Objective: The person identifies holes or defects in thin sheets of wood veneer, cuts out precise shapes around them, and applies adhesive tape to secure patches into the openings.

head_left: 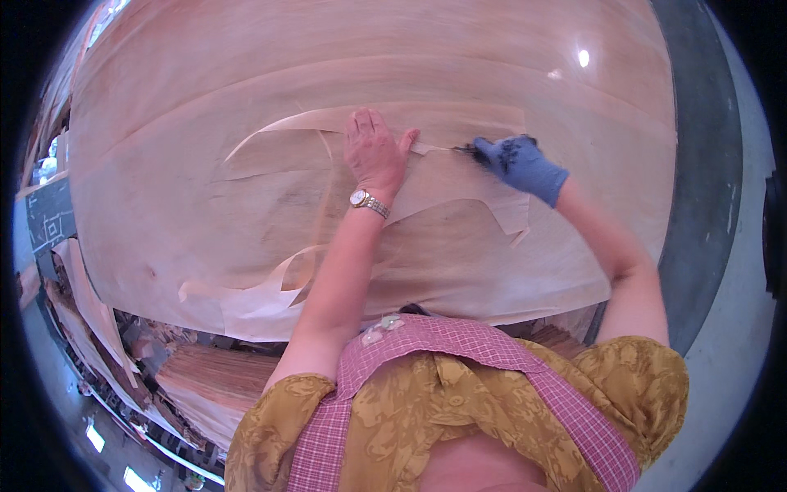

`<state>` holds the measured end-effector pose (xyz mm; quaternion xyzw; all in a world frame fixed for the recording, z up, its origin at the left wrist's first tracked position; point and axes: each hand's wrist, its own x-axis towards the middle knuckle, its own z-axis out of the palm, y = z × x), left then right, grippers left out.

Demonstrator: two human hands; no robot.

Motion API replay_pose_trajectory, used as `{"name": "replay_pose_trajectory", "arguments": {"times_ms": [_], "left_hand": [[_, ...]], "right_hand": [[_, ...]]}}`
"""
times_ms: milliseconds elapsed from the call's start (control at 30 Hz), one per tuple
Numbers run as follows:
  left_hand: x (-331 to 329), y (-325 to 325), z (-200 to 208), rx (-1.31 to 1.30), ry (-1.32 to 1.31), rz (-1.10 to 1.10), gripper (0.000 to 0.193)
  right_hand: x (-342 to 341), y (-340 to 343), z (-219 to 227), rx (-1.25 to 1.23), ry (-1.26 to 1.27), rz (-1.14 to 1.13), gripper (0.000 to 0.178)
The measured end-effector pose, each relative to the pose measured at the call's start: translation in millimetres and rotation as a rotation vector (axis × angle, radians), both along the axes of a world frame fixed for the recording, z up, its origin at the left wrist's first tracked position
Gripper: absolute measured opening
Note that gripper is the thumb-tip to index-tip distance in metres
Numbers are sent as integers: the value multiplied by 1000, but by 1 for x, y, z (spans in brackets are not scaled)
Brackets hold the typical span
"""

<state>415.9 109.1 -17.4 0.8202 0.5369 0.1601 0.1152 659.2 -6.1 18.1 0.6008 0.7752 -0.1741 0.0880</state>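
My left hand (377, 156), bare with a wristwatch at the wrist, lies flat on a thin wood veneer sheet (459, 66), fingers pointing away from me. To its right, my right hand (512, 162), in a blue glove with black patches, is closed around a thin dark tool whose narrow tip (463, 149) points toward the left hand. The glove hides most of this tool, and its exact kind does not show. Between the hands is a small pale strip (421, 148). A loose veneer piece (459, 184) with a ragged lower edge lies under and between both hands.
Curled veneer offcuts (254, 299) lie left of my left forearm, near the sheet's front edge. Stacked veneer (213, 373) sits below at the lower left. A dark green table edge (705, 164) runs along the right side.
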Motion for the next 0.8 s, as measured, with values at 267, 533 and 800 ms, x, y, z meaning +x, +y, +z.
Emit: {"name": "replay_pose_trajectory", "arguments": {"times_ms": [267, 533, 800], "left_hand": [[-2, 4, 5, -134, -75, 53, 75], [0, 1, 10, -54, -144, 104, 82], [-2, 3, 11, -141, -39, 65, 76]], "right_hand": [[122, -31, 27, 108, -272, 92, 18], [-49, 112, -16, 367, 125, 227, 17], [-23, 104, -21, 195, 39, 156, 27]]}}
